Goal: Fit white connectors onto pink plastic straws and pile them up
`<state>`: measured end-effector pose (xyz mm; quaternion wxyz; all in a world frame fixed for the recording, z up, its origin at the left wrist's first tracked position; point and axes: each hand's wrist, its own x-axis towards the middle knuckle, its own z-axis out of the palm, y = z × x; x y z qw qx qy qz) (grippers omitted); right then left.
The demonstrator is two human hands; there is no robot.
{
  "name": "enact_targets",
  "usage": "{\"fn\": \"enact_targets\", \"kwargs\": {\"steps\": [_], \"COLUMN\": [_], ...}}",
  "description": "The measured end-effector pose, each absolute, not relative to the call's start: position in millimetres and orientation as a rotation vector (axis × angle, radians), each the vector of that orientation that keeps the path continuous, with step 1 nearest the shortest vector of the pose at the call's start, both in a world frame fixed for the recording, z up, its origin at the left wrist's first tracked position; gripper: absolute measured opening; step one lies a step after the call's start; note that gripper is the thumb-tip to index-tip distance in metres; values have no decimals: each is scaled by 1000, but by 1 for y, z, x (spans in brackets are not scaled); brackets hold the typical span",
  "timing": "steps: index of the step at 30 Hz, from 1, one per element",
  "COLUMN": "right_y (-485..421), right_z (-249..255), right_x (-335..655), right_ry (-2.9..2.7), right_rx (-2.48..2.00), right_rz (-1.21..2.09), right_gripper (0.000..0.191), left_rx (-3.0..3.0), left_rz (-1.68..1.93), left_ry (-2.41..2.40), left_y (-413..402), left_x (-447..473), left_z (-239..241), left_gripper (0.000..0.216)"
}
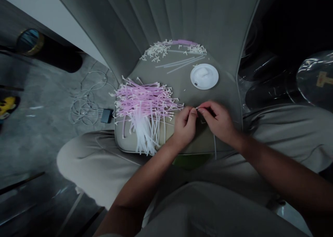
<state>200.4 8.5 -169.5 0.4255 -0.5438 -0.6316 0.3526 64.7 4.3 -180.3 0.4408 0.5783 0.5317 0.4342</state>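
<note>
My left hand and my right hand meet above the front right of a grey chair seat, thumbs and fingers pinched. A tiny whitish tip shows between my right thumb and finger; what my left fingers hold is hidden. A thin white tube runs down from beneath my right hand past the seat's front edge. Left of my hands lies a heap of pink tubes with white end pieces. Loose white tubes spread toward me from it. Behind my hands sits a white dish holding something white.
Small white branched connectors are piled at the seat's back, beside several loose tubes. The chair backrest rises behind. On the floor at left are coiled cables with a dark box. My legs flank the seat.
</note>
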Motion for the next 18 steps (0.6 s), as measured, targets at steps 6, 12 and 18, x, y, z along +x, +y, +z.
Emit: {"fn": "enact_targets", "kwargs": {"steps": [6, 12, 18], "right_y": [7, 8, 10], "right_z": [-170, -172, -173], "right_x": [200, 199, 199], "right_ry": [-1554, -1609, -1707], "right_rx": [-1372, -1345, -1309], "right_rz": [891, 858, 784], "right_gripper": [11, 11, 13], "left_rx": [1460, 1458, 1415], "left_rz": [1082, 1083, 1091], "left_ry": [1298, 1297, 1285], "left_y": [5, 4, 4], "left_x": [64, 65, 66], "left_z": [-177, -177, -177], "left_gripper": [39, 38, 40]}}
